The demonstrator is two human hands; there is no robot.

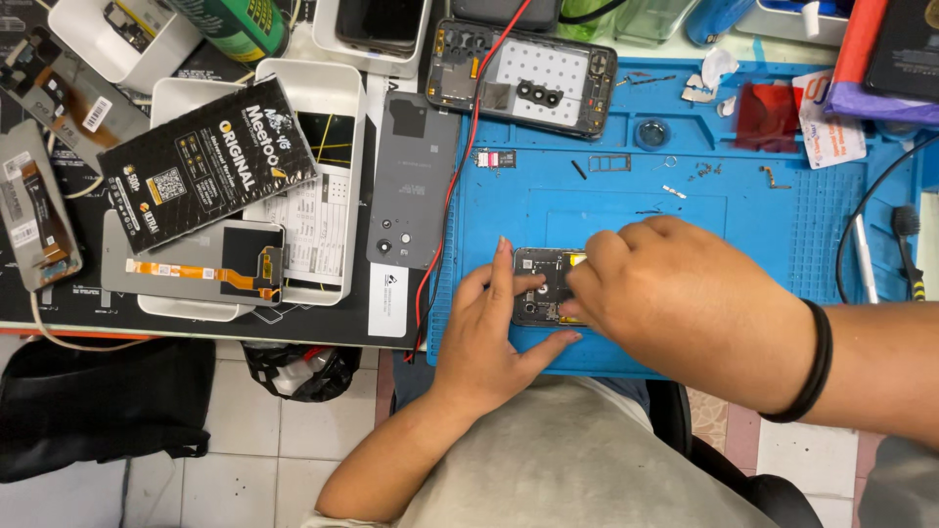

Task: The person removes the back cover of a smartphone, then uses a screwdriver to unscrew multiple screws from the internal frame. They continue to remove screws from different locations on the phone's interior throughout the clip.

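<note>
An opened phone with its back cover off lies on the blue repair mat, near the front edge. My left hand steadies it: the forefinger lies along its left end and the thumb presses its lower edge. My right hand, a black band on its wrist, covers the phone's right part with the fingers curled down onto it. What the fingertips hold is hidden. A bit of yellow shows under them.
A second phone frame lies at the mat's back with a red wire running down. Small screws and parts are scattered on the mat. A grey back cover, a black box and screens sit left. A brush lies right.
</note>
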